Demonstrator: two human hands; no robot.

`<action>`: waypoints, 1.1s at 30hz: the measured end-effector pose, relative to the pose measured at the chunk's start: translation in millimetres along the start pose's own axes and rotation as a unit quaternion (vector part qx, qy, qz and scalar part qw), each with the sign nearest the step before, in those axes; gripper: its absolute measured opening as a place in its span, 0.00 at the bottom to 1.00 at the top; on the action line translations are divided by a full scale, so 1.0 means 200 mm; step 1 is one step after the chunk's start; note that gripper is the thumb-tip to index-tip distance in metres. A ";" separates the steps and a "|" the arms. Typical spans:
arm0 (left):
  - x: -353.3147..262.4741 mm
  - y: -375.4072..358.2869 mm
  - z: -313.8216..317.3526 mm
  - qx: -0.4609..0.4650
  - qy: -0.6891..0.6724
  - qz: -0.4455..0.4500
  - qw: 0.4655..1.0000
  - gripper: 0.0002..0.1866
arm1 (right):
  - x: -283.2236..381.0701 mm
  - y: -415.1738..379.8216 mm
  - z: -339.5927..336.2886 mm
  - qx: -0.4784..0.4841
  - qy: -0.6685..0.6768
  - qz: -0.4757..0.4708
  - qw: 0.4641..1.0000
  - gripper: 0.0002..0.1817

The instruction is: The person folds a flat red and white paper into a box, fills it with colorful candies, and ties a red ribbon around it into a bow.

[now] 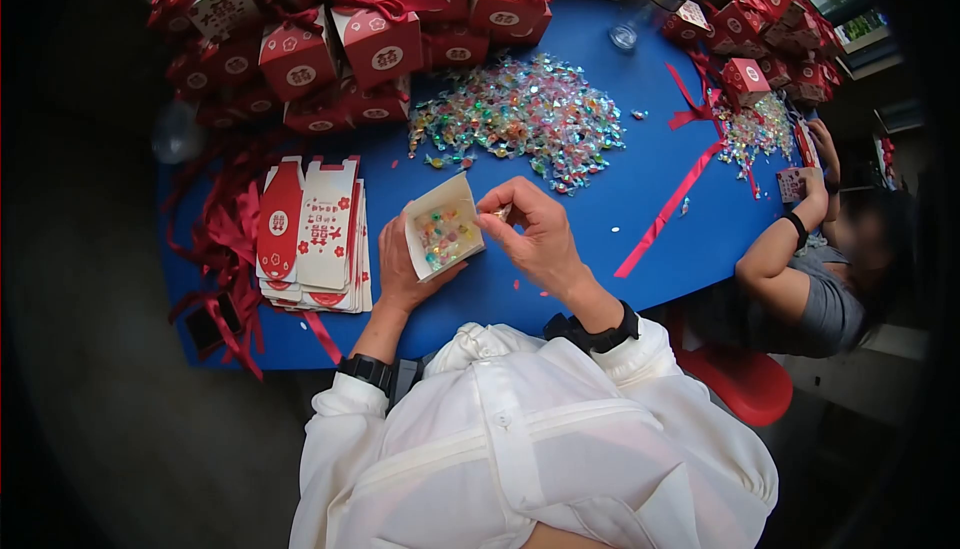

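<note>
An open paper box [443, 229] with wrapped candies inside is tilted toward me above the blue table. My left hand [405, 269] is wrapped round its left side and bottom. At the box's right edge, my right hand [530, 234] is pinched, with a small wrapped piece, apparently a candy, between thumb and fingers. Behind the box lies a large pile of wrapped candies [530, 114]. Left of my left hand sits a stack of flat red and white box cards [325, 229].
Filled-out red boxes [375, 44] with ribbons are heaped at the back left. Red ribbons [225, 239] lie at the left edge. A clear jar [645, 11] stands at the back. On the right, another person [800, 269] handles a box beside more candies.
</note>
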State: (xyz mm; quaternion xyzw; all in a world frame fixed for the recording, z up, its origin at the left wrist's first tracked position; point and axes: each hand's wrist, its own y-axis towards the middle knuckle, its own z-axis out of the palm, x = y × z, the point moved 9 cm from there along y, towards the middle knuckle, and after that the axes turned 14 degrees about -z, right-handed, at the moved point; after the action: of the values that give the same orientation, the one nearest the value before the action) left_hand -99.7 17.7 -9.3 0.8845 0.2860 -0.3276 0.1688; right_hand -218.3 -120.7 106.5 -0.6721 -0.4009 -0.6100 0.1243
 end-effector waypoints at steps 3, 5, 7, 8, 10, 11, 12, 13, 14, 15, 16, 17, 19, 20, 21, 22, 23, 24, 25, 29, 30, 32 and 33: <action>0.02 0.01 0.06 0.035 0.001 -0.008 0.999 0.57 | 0.17 0.04 0.12 0.068 -0.038 -0.121 0.990 0.09; -0.02 0.00 0.01 0.001 0.018 0.022 1.000 0.57 | 0.17 0.05 0.11 0.041 0.015 -0.112 0.993 0.11; -0.03 0.00 -0.02 -0.010 0.008 0.012 1.000 0.58 | 0.04 0.05 -0.02 -0.015 -0.038 -0.080 0.996 0.12; -0.03 -0.01 -0.04 -0.018 -0.001 0.005 1.000 0.58 | -0.06 0.03 -0.15 -0.073 -0.091 -0.048 0.992 0.13; -0.04 -0.02 -0.05 -0.028 0.002 0.011 1.000 0.58 | -0.29 -0.01 -0.30 -0.034 -0.246 0.050 0.967 0.15; -0.05 -0.01 -0.05 -0.038 0.007 0.020 0.999 0.59 | -0.37 -0.05 -0.35 -0.033 -0.247 0.050 0.967 0.15; -0.05 -0.01 -0.05 -0.037 0.006 0.020 0.999 0.59 | -0.43 -0.10 -0.39 -0.006 -0.334 0.027 0.942 0.16; -0.04 -0.01 -0.05 -0.030 0.004 0.015 0.999 0.59 | -0.44 -0.12 -0.40 0.021 -0.418 0.005 0.908 0.16; -0.04 -0.01 -0.04 -0.024 0.002 0.011 1.000 0.59 | -0.48 -0.15 -0.41 0.022 -0.405 0.024 0.914 0.17; -0.04 -0.01 -0.04 -0.024 0.002 0.011 1.000 0.59 | -0.51 -0.17 -0.40 0.022 -0.405 0.024 0.914 0.17; -0.04 -0.01 -0.04 -0.030 0.002 0.017 0.999 0.59 | -0.52 -0.18 -0.39 0.013 -0.400 0.009 0.916 0.16; -0.05 -0.01 -0.05 -0.036 0.002 0.023 0.999 0.59 | -0.53 -0.20 -0.39 0.004 -0.396 -0.004 0.918 0.15; -0.05 -0.01 -0.05 -0.030 0.002 0.019 0.999 0.59 | -0.51 -0.20 -0.38 -0.004 -0.395 -0.001 0.919 0.13; -0.05 -0.01 -0.04 -0.024 0.001 0.014 1.000 0.59 | -0.50 -0.20 -0.37 -0.011 -0.394 0.002 0.919 0.10; -0.05 -0.01 -0.04 -0.023 0.003 0.015 1.000 0.59 | -0.48 -0.18 -0.36 -0.012 -0.393 0.003 0.920 0.10; -0.05 -0.01 -0.04 -0.026 0.004 0.016 1.000 0.58 | -0.46 -0.17 -0.35 -0.032 -0.346 -0.005 0.938 0.08; -0.04 -0.02 -0.04 -0.030 0.006 0.019 0.999 0.58 | -0.44 -0.16 -0.34 -0.054 -0.299 -0.014 0.953 0.05; -0.04 -0.02 -0.03 -0.027 0.007 0.020 0.999 0.58 | -0.38 -0.14 -0.32 -0.056 -0.299 -0.011 0.953 0.05; -0.04 -0.02 -0.02 -0.023 0.024 0.026 0.999 0.58 | -0.32 -0.11 -0.29 -0.056 -0.267 0.006 0.962 0.04; -0.03 -0.01 -0.02 -0.020 0.028 0.033 0.999 0.57 | -0.10 -0.03 -0.18 -0.068 -0.101 0.029 0.992 0.04; -0.02 -0.01 -0.01 -0.020 0.028 0.034 0.999 0.57 | -0.06 -0.02 -0.11 -0.064 -0.015 0.015 0.998 0.04; 0.00 0.00 0.01 0.005 0.025 0.019 0.999 0.57 | 0.05 -0.01 0.01 -0.023 0.007 -0.005 1.000 0.04; 0.00 0.01 0.02 0.004 0.024 0.020 0.999 0.57 | 0.10 -0.01 0.07 0.020 0.029 -0.025 0.999 0.04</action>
State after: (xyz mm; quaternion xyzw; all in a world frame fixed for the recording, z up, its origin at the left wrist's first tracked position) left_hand -101.1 14.8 -11.4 0.8984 0.2707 -0.3040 0.1650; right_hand -209.9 -102.6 121.6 -0.6412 -0.4259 -0.6240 0.1343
